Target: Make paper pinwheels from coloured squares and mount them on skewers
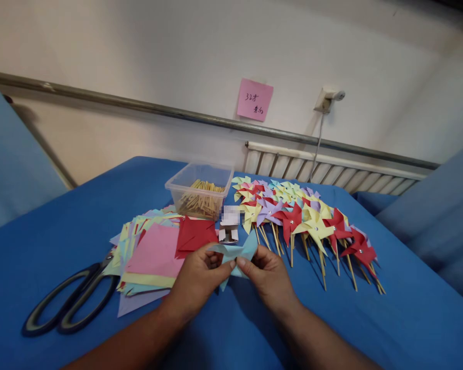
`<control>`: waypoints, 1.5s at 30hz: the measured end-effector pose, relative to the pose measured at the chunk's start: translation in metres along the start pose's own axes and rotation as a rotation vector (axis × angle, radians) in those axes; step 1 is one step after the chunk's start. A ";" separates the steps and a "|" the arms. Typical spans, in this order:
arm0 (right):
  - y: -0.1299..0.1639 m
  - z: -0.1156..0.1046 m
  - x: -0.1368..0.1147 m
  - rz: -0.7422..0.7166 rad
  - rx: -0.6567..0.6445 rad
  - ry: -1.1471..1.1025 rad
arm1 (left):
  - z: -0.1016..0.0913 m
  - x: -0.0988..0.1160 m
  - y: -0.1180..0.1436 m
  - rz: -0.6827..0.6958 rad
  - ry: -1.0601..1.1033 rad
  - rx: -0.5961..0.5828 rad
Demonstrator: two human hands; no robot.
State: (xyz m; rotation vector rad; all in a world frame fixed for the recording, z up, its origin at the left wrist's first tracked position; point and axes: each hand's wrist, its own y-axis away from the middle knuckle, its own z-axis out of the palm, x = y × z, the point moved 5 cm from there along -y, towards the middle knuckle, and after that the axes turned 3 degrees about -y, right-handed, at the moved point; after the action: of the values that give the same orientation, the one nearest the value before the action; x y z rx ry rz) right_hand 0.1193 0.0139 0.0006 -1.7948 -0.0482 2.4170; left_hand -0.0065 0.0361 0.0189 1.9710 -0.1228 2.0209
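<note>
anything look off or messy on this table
Nothing looks damaged or spilled. The stack of coloured paper squares is fanned out unevenly, with a red sheet lying askew on top. The finished pinwheels overlap in a loose row. Both hands pinch a light blue paper piece.

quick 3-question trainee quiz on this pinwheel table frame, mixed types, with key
1. True or false: both hands pinch the light blue paper piece.
2. What lies at the far left of the blue table? A) scissors B) glue bottle C) ruler
3. What fills the clear plastic tub?

Key:
1. True: left hand and right hand both grip it.
2. A, the scissors, beside the stack of paper squares.
3. Thin wooden sticks, like those on the finished pinwheels.
</note>
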 end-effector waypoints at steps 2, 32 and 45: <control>0.002 0.000 -0.004 -0.055 0.030 0.053 | 0.000 0.000 0.000 -0.001 0.029 0.001; 0.028 0.013 -0.057 -1.046 -0.088 1.239 | 0.014 0.013 0.023 -0.035 0.498 -0.225; 0.028 0.026 -0.049 -0.970 -0.284 1.223 | -0.003 0.008 0.011 -0.070 0.492 -0.019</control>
State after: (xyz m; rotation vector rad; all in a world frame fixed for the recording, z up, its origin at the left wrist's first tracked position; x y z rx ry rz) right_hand 0.1065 -0.0181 0.0521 -2.2479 -0.8813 0.5358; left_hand -0.0124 0.0281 0.0283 1.3905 0.0395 2.3741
